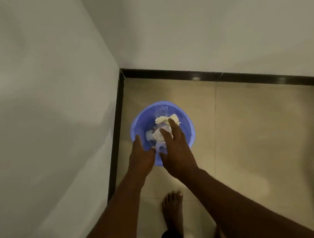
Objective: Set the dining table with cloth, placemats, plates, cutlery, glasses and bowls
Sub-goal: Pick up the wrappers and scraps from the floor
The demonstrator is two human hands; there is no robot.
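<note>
Both forearms reach down; my left hand (141, 158) and right hand (175, 149) hover spread, gripping nothing, above crumpled cloths (165, 125) in the blue tub (189, 132), probably to pick one.

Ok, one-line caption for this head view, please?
Both hands, left and right, reach open over a blue bin of crumpled paper in a floor corner.

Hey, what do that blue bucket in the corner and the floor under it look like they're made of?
The blue bucket looks like plastic: thin, even-coloured, slightly translucent wall with a soft sheen. The floor looks like glazed beige tile: thin joint lines cross it and it reflects light faintly. The dark skirting seems polished, maybe stone or tile; it shows bright glints.
</note>
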